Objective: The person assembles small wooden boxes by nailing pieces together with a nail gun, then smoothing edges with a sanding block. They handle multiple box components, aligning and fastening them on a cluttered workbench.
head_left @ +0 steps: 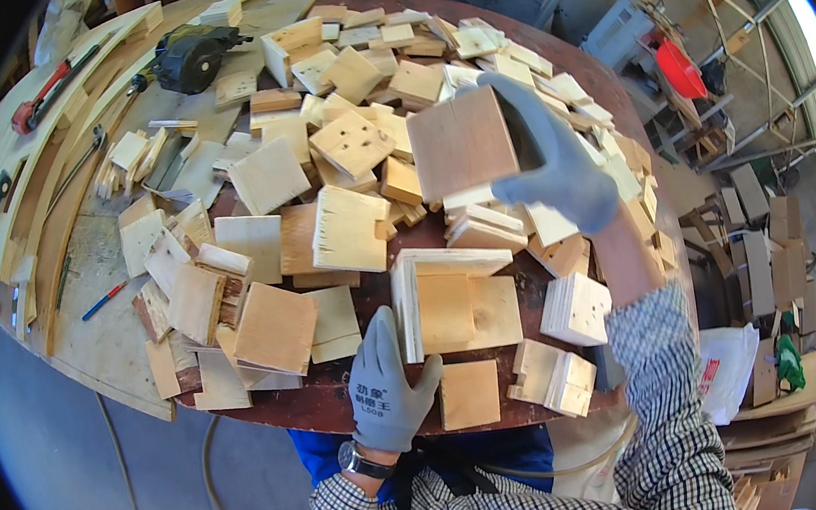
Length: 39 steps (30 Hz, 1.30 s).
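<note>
My right hand [554, 163], in a grey glove, is raised over the heap and grips a square brown wooden block [463, 145] by its right side. My left hand [391, 383], also gloved, rests at the table's near edge with thumb and fingers apart. Its fingertips are against or close beside a corner-shaped wooden frame [408, 305]; contact is hard to tell. Inside that frame lie flat boards [490, 311]. A small square board [469, 394] sits just right of my left thumb.
Loose wood offcuts [347, 75] cover much of the dark red table [373, 301]. A stacked block [575, 309] and a notched piece [553, 377] lie at the near right. On the left workbench are a black power tool [195, 60], red-handled tool [29, 112] and blue pen [103, 301].
</note>
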Each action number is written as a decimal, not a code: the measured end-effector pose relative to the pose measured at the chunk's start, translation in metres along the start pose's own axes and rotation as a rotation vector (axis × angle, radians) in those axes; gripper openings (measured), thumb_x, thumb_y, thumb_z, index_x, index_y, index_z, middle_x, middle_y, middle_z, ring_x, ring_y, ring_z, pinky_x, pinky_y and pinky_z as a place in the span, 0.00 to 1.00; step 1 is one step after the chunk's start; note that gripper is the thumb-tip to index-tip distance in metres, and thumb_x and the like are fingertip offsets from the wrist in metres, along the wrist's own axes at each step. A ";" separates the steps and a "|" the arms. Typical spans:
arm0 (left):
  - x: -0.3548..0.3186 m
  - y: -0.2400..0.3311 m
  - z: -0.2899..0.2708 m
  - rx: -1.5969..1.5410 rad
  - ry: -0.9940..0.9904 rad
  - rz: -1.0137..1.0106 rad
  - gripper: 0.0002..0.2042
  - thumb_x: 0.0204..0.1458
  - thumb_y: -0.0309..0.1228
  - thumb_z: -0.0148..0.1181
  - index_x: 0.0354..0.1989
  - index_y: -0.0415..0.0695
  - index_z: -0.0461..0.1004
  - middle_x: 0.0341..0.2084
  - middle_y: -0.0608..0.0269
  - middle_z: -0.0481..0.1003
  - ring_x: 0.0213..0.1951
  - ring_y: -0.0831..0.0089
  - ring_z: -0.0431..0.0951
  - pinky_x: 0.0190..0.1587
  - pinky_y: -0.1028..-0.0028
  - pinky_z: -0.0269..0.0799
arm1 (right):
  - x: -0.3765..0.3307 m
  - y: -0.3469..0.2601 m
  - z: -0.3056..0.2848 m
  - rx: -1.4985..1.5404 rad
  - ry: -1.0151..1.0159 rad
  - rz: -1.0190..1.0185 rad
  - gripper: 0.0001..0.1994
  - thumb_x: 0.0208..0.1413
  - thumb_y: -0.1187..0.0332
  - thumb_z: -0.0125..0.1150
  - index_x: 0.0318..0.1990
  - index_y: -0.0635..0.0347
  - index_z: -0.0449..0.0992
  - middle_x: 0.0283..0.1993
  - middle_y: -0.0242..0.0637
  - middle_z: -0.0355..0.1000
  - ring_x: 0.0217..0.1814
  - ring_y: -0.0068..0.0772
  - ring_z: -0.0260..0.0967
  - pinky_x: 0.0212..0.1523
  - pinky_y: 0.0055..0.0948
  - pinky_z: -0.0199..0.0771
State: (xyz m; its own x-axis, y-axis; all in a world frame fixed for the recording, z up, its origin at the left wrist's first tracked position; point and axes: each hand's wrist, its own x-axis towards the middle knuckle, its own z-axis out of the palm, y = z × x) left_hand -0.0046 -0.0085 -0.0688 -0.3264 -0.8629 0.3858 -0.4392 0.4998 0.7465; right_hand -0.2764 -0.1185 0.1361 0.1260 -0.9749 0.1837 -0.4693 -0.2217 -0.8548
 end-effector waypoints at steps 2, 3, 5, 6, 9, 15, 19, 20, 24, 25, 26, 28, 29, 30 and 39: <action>0.000 -0.002 0.000 0.019 0.020 0.006 0.47 0.50 0.34 0.77 0.75 0.32 0.57 0.69 0.38 0.67 0.67 0.42 0.72 0.68 0.55 0.71 | -0.045 -0.016 0.026 0.277 0.079 0.088 0.59 0.37 0.71 0.85 0.80 0.61 0.55 0.75 0.43 0.63 0.78 0.36 0.60 0.80 0.36 0.57; 0.001 0.000 0.000 0.022 0.034 0.029 0.47 0.49 0.34 0.78 0.75 0.32 0.57 0.69 0.38 0.67 0.67 0.42 0.72 0.68 0.55 0.70 | -0.070 -0.015 0.035 0.358 0.102 0.040 0.60 0.38 0.72 0.86 0.80 0.61 0.52 0.76 0.44 0.62 0.79 0.39 0.59 0.81 0.38 0.55; 0.005 0.002 0.000 0.015 0.033 0.073 0.47 0.50 0.34 0.77 0.75 0.31 0.55 0.67 0.37 0.69 0.63 0.44 0.76 0.64 0.57 0.76 | -0.115 -0.017 0.063 0.346 0.289 0.077 0.59 0.39 0.74 0.85 0.80 0.62 0.50 0.76 0.45 0.61 0.78 0.40 0.60 0.79 0.41 0.60; 0.005 0.003 -0.003 -0.042 0.024 0.009 0.48 0.49 0.32 0.77 0.76 0.32 0.54 0.68 0.39 0.68 0.64 0.45 0.74 0.66 0.57 0.73 | -0.131 -0.016 0.081 0.339 0.397 0.131 0.58 0.40 0.75 0.85 0.79 0.62 0.50 0.75 0.46 0.62 0.77 0.40 0.62 0.77 0.41 0.63; 0.006 0.002 -0.003 -0.129 -0.008 -0.063 0.50 0.48 0.28 0.78 0.78 0.35 0.52 0.69 0.41 0.65 0.66 0.47 0.73 0.67 0.57 0.72 | -0.168 0.000 0.128 0.321 0.731 0.207 0.56 0.43 0.74 0.85 0.78 0.64 0.50 0.72 0.47 0.61 0.73 0.42 0.66 0.72 0.42 0.73; 0.014 0.001 -0.001 -0.016 -0.008 -0.029 0.49 0.49 0.29 0.78 0.77 0.35 0.53 0.68 0.38 0.66 0.65 0.45 0.74 0.65 0.55 0.73 | -0.177 0.030 0.180 0.304 0.823 0.221 0.53 0.47 0.70 0.84 0.75 0.67 0.51 0.69 0.48 0.60 0.72 0.42 0.65 0.72 0.41 0.72; 0.013 -0.005 0.004 0.101 -0.018 0.105 0.46 0.50 0.32 0.78 0.76 0.35 0.57 0.68 0.39 0.68 0.65 0.44 0.74 0.66 0.54 0.74 | -0.170 0.048 0.201 -0.131 0.805 0.252 0.55 0.44 0.56 0.87 0.73 0.69 0.55 0.67 0.52 0.61 0.69 0.48 0.64 0.69 0.47 0.67; 0.012 -0.008 0.006 0.106 -0.001 0.092 0.44 0.50 0.33 0.77 0.75 0.35 0.58 0.68 0.39 0.68 0.65 0.44 0.75 0.66 0.54 0.74 | -0.175 0.053 0.207 -0.278 0.800 0.289 0.56 0.43 0.50 0.86 0.73 0.69 0.55 0.66 0.53 0.61 0.68 0.50 0.64 0.67 0.49 0.67; 0.016 -0.002 0.002 0.063 0.003 0.112 0.44 0.50 0.33 0.76 0.74 0.35 0.59 0.67 0.38 0.68 0.64 0.43 0.75 0.65 0.55 0.74 | -0.192 0.048 0.197 -0.687 0.686 0.299 0.55 0.44 0.37 0.80 0.70 0.68 0.61 0.63 0.52 0.66 0.61 0.52 0.66 0.61 0.51 0.67; 0.017 -0.001 0.003 0.075 0.006 0.099 0.44 0.50 0.33 0.76 0.74 0.35 0.59 0.67 0.38 0.69 0.64 0.43 0.75 0.65 0.55 0.74 | -0.198 0.050 0.192 -0.701 0.638 0.311 0.53 0.45 0.37 0.79 0.69 0.68 0.62 0.61 0.52 0.67 0.59 0.51 0.67 0.60 0.50 0.68; 0.017 -0.001 0.004 0.087 0.009 0.085 0.43 0.50 0.32 0.76 0.74 0.35 0.59 0.67 0.38 0.69 0.64 0.43 0.75 0.65 0.55 0.74 | -0.203 0.053 0.187 -0.714 0.589 0.323 0.51 0.47 0.37 0.78 0.67 0.67 0.64 0.60 0.51 0.69 0.58 0.51 0.68 0.58 0.49 0.68; 0.018 0.000 0.008 0.069 0.007 0.076 0.43 0.48 0.28 0.74 0.74 0.37 0.60 0.68 0.38 0.67 0.66 0.41 0.73 0.65 0.55 0.75 | -0.206 0.064 0.175 -0.788 0.611 0.234 0.39 0.50 0.38 0.75 0.56 0.62 0.73 0.47 0.45 0.74 0.47 0.46 0.71 0.49 0.44 0.70; 0.019 0.001 0.008 0.063 0.009 0.072 0.43 0.47 0.26 0.72 0.75 0.38 0.60 0.69 0.38 0.66 0.67 0.40 0.72 0.65 0.54 0.75 | -0.202 0.064 0.171 -0.813 0.589 0.231 0.36 0.50 0.38 0.75 0.53 0.61 0.74 0.44 0.42 0.74 0.45 0.44 0.72 0.47 0.43 0.70; 0.019 0.000 0.006 0.068 0.001 0.095 0.43 0.47 0.26 0.72 0.74 0.38 0.60 0.69 0.38 0.66 0.67 0.40 0.72 0.65 0.54 0.75 | -0.198 0.060 0.167 -0.837 0.565 0.227 0.33 0.51 0.39 0.75 0.49 0.59 0.74 0.41 0.40 0.74 0.43 0.43 0.72 0.45 0.42 0.69; 0.017 0.006 0.004 0.101 0.006 0.124 0.48 0.45 0.34 0.80 0.74 0.36 0.59 0.66 0.38 0.69 0.64 0.43 0.74 0.66 0.55 0.72 | -0.180 0.062 0.162 -0.796 0.451 0.313 0.28 0.53 0.44 0.74 0.47 0.57 0.75 0.37 0.37 0.73 0.41 0.44 0.72 0.45 0.43 0.70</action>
State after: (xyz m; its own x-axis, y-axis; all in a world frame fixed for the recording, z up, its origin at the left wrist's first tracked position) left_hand -0.0158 -0.0195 -0.0598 -0.3788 -0.7943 0.4750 -0.4776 0.6074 0.6348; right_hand -0.1866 0.0470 -0.0285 -0.3749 -0.8719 0.3149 -0.9003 0.2614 -0.3479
